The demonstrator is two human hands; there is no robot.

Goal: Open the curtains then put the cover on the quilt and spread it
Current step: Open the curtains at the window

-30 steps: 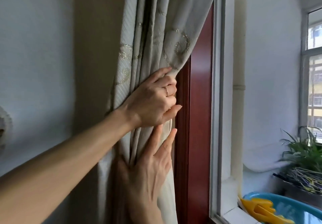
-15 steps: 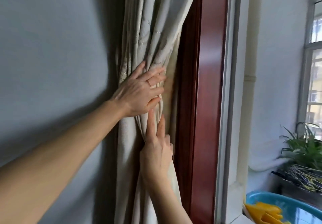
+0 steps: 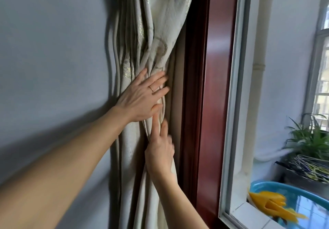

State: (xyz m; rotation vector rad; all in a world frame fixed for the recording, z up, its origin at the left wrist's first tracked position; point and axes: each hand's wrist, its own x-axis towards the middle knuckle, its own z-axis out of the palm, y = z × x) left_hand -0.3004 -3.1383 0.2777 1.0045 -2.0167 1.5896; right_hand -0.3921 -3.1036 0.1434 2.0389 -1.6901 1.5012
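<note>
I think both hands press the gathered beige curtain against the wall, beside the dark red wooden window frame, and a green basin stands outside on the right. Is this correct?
Not quite: the basin is blue, not green, as the head view shows. The rest holds: the left hand and right hand press the gathered beige curtain beside the dark red wooden window frame.

No text, label, brand, number or sign can be read anywhere — not on the curtain [image 3: 156, 33], whose only marking is a woven gold pattern, nor on the basin [image 3: 277, 189] at the near right.
</note>
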